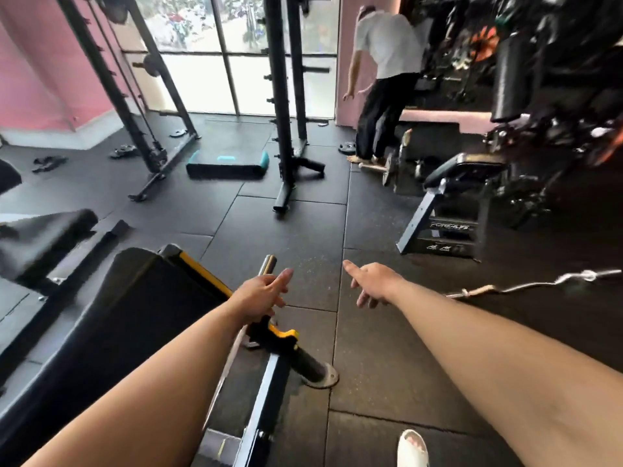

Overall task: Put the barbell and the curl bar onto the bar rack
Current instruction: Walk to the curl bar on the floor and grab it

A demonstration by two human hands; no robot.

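Note:
The barbell's chrome sleeve end [268,264] pokes out beyond my left hand [261,293]. Its thin shaft runs back under my left forearm and lies on the black-and-yellow hook of the bar rack [281,337]. My left hand rests over the bar with its fingers spread and not wrapped around it. My right hand [371,281] hovers to the right of the barbell, fingers apart and empty. The silver curl bar [526,284] lies on the black floor at the right, apart from both hands.
A black bench pad [135,298] sits left of the rack. A power rack [283,136] and a teal-edged step [229,165] stand ahead. A person in a white shirt [387,85] stands at the back. An adjustable bench [455,203] is at the right.

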